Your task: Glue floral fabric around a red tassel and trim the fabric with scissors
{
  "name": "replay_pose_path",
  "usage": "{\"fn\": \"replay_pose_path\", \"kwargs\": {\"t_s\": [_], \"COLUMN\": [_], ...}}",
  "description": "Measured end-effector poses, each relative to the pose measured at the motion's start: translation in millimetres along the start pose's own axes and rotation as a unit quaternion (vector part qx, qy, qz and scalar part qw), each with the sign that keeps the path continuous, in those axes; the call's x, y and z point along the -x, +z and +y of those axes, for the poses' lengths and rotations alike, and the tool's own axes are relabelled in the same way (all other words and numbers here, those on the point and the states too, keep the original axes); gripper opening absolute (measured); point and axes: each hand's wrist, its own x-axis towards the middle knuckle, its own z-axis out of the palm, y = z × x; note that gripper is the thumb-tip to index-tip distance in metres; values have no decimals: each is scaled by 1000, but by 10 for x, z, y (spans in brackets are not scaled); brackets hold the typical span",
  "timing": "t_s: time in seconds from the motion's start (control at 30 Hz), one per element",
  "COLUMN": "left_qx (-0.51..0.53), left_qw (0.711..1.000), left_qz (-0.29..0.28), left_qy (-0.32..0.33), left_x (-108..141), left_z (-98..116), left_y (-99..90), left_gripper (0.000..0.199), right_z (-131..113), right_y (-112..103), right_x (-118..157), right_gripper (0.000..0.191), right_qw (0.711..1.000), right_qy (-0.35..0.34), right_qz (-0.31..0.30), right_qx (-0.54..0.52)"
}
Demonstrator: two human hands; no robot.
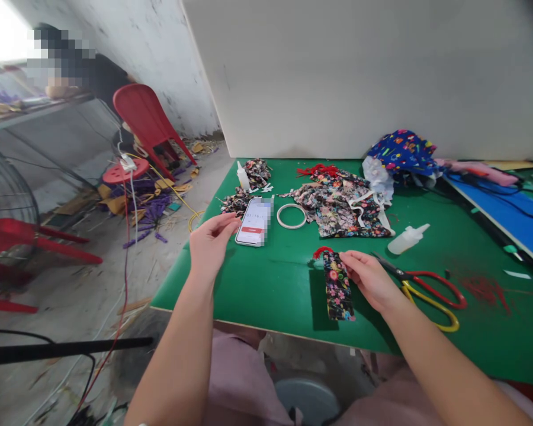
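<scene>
Green table (266, 278), head view. Back edge meets the white panel (359, 77); left edge slants to the floor side; front edge runs along the lap. Right hand (371, 278) pinches the floral strip (338, 287) by its upper right corner; strip hangs near the front edge, red tassel (323, 252) at its top, shadow on the green just left of it. Left hand (213, 234): thumb and fingers close together at the phone (252, 222), near the left edge; cannot tell whether they grasp anything or touch it. Room to move: open green between left forearm and strip. Right side tighter: scissors (420, 290) just beside the right hand and forearm, handles one red, one yellow.

Counts: strip 1, phone 1, scissors 1, ring (292, 216) 1, bottles (408, 238) 2, blue cloth (400, 155) 1. Floral scraps (346, 207) overlap; number uncertain.
</scene>
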Motion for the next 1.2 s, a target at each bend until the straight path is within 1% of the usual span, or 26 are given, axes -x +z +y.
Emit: {"fn": "replay_pose_path", "kwargs": {"t_s": [0.07, 0.13, 0.3, 0.47, 0.53, 0.67, 0.73, 0.8, 1.03, 1.13, 1.2], "left_qx": [22, 27, -9, -21, -27, -29, -19, -6, 67, 129, 181], "left_qw": [1000, 999, 999, 998, 998, 997, 997, 997, 991, 981, 969], "left_qz": [-7, -12, -19, -35, -27, 23, 35, 40, 53, 40, 16], "left_qy": [-4, -11, -33, -53, -57, -63, -66, -70, -106, -138, -166], "left_x": [-29, -65, -147, -191, -201, -202, -191, -176, -97, -32, 35], "left_z": [14, 0, -82, -219, -293, -371, -361, -332, -223, -131, -42], "left_y": [36, 58, 85, 111, 67, -76, -113, -107, 29, 83, 120], "left_gripper": [38, 38, 23, 20, 22, 29, 32, 29, 24, 22, 22], "right_z": [2, -11, -74, -96, -84, -34, -14, -6, -20, -12, -5], "right_y": [-2, 3, 27, 27, 15, -16, -23, -23, -7, -9, -13], "right_x": [-1, 4, 27, 25, 19, 12, 13, 14, 12, 6, -1], "right_gripper": [30, 31, 32, 34, 35, 35, 34, 34, 35, 35, 35], "right_qw": [1000, 1000, 1000, 999, 999, 999, 999, 999, 999, 999, 999], "right_qy": [3, 7, 18, 28, 29, 29, 28, 27, 23, 21, 20], "right_qz": [-2, -4, -14, -25, -25, -25, -26, -28, -28, -27, -29], "right_qx": [-3, -8, -19, -19, -15, -3, 2, 6, 11, 14, 17]}}
